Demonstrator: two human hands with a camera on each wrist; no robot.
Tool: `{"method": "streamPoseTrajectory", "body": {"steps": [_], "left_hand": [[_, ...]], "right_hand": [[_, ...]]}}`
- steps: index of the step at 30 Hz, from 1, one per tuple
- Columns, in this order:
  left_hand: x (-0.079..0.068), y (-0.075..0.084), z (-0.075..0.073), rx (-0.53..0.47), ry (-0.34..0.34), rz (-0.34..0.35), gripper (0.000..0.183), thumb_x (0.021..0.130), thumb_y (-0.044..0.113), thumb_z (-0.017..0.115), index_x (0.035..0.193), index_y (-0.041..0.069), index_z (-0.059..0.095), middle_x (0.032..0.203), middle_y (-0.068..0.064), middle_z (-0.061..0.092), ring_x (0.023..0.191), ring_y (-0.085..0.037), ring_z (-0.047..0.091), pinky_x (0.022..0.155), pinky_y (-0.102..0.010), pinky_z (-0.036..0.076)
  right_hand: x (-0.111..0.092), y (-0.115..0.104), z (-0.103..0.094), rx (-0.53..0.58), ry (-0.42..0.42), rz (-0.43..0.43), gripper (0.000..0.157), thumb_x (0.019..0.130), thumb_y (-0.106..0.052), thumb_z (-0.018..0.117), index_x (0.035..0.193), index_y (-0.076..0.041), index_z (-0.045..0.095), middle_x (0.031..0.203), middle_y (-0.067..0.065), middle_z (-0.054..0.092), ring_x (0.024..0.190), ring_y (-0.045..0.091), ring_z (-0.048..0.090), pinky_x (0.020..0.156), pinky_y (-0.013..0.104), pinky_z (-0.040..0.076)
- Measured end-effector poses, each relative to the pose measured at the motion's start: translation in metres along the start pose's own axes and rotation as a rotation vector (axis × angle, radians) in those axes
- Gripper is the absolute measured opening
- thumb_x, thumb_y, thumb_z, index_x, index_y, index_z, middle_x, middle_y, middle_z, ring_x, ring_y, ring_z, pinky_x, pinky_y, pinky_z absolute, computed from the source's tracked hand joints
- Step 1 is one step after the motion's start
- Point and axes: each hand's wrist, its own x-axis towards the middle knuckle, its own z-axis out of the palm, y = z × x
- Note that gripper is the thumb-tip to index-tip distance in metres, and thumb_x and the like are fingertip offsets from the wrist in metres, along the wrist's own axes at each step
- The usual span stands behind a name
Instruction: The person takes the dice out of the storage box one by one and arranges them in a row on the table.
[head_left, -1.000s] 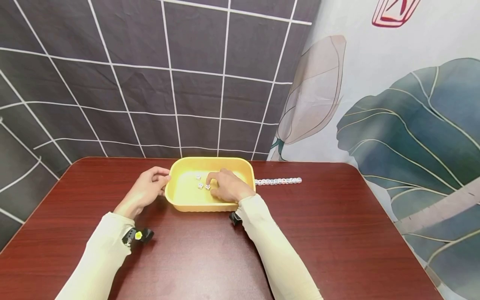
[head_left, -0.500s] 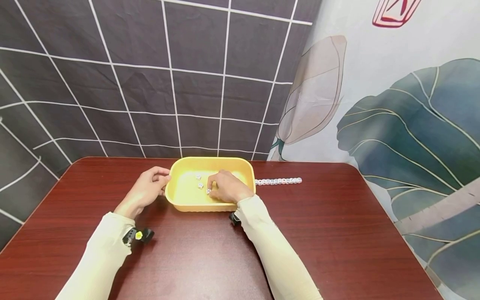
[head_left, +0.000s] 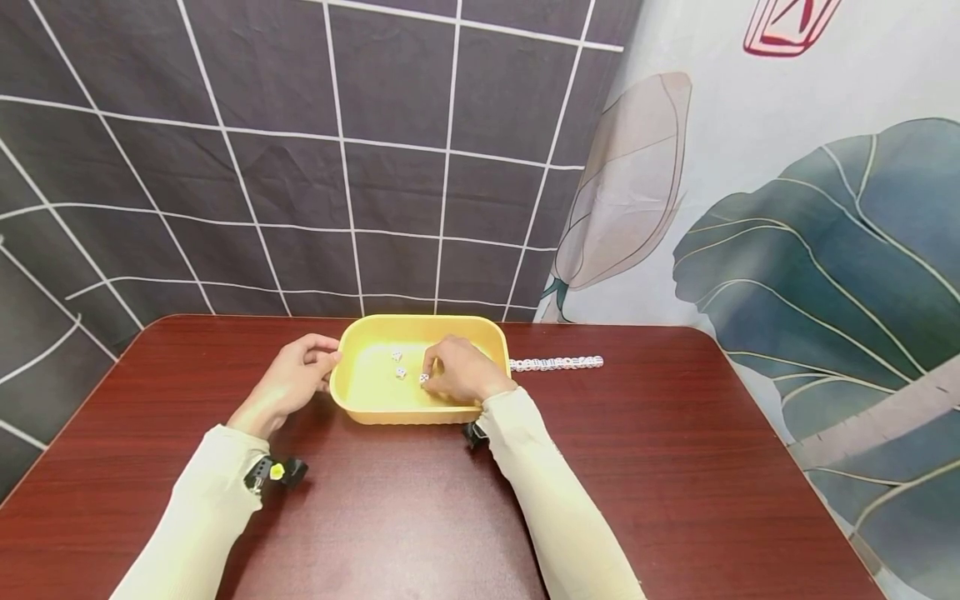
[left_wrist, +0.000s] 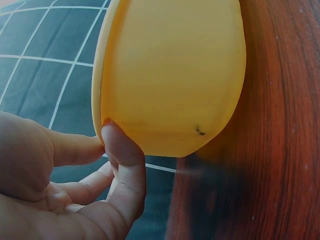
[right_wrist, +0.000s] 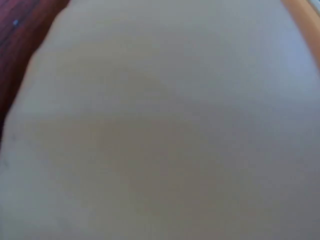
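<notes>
A yellow plastic basin (head_left: 412, 416) stands near the table's far edge. At its left end my left hand (head_left: 288, 382) pinches the rim between thumb and fingers, seen close up in the left wrist view with the basin wall (left_wrist: 170, 75) filling the upper middle. Inside the basin, my right hand (head_left: 467, 371) pinches a small white die (head_left: 424, 378) between thumb and forefinger. Two more white dice, a farther die (head_left: 397, 356) and a nearer die (head_left: 401, 372), lie on the basin floor left of that hand. A blurred pale surface fills most of the right wrist view, hiding the fingers.
A straight row of white dice (head_left: 557, 363) runs rightward over the table from the basin's right end. The reddish-brown wooden table (head_left: 675, 467) meets a dark gridded cloth (head_left: 285, 183) at the back. A leaf-patterned cloth (head_left: 825, 275) hangs at the right.
My right hand has taken the nearest die between its fingertips and drawn it slightly to the right. The left hand, the basin and the other two dice have stayed put.
</notes>
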Motion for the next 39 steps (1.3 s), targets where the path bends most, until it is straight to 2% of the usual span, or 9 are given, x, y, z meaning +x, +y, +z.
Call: {"method": "streamPoseTrajectory", "body": {"steps": [3,8,28,39], "left_hand": [[0.0,0.0,0.0,-0.001,-0.001,-0.001,0.038,0.106,0.011,0.052,0.137,-0.011,0.047,0.106,-0.019,0.066,0.074,-0.01,0.061,0.066,-0.022,0.057],[-0.001,0.0,0.0,-0.003,0.004,0.004,0.038,0.106,0.01,0.052,0.136,-0.011,0.047,0.102,-0.016,0.065,0.072,-0.009,0.061,0.065,-0.022,0.057],[-0.001,0.003,0.0,0.003,0.012,0.005,0.037,0.105,0.008,0.052,0.135,-0.013,0.047,0.099,-0.016,0.065,0.069,-0.006,0.059,0.064,-0.021,0.057],[-0.001,0.002,0.001,0.001,0.01,0.004,0.037,0.106,0.009,0.052,0.136,-0.012,0.047,0.101,-0.018,0.065,0.07,-0.008,0.06,0.064,-0.021,0.057]], "right_hand": [[-0.001,0.002,-0.005,0.011,0.01,-0.01,0.003,0.087,-0.014,0.077,0.09,-0.014,0.076,0.085,0.001,0.064,0.083,0.015,0.055,0.074,0.026,0.047],[-0.003,0.003,-0.011,0.002,0.026,-0.014,0.006,0.088,-0.018,0.079,0.09,-0.014,0.075,0.092,0.004,0.062,0.089,0.016,0.054,0.081,0.028,0.047],[-0.015,0.016,-0.036,-0.018,0.069,-0.122,0.005,0.088,-0.017,0.077,0.09,-0.012,0.076,0.094,0.001,0.071,0.092,0.019,0.058,0.087,0.03,0.051],[-0.023,0.024,-0.047,0.013,0.078,-0.085,0.004,0.087,-0.015,0.076,0.091,-0.013,0.076,0.093,0.003,0.068,0.094,0.02,0.057,0.087,0.031,0.051]]}}
